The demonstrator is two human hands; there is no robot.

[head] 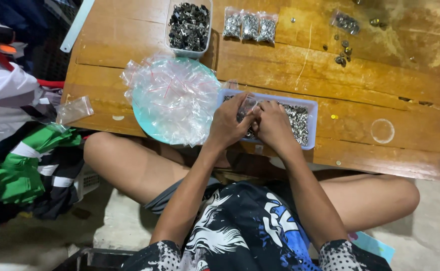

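Observation:
My left hand (228,122) and my right hand (271,124) meet over a shallow lilac tray (307,104) filled with small silvery metal parts. Between the fingertips of both hands is a small clear plastic bag (248,106); its contents are too small to make out. The tray sits at the near edge of a low wooden table (380,85). Just left of my left hand lies a heap of empty clear zip bags (172,98) on a round teal plate.
A clear tub of dark metal parts (189,26) stands at the back, with three filled small bags (250,25) beside it. Another filled bag (346,22) and loose parts lie at the back right. One empty bag (74,110) hangs off the table's left edge. Clothes pile on the left.

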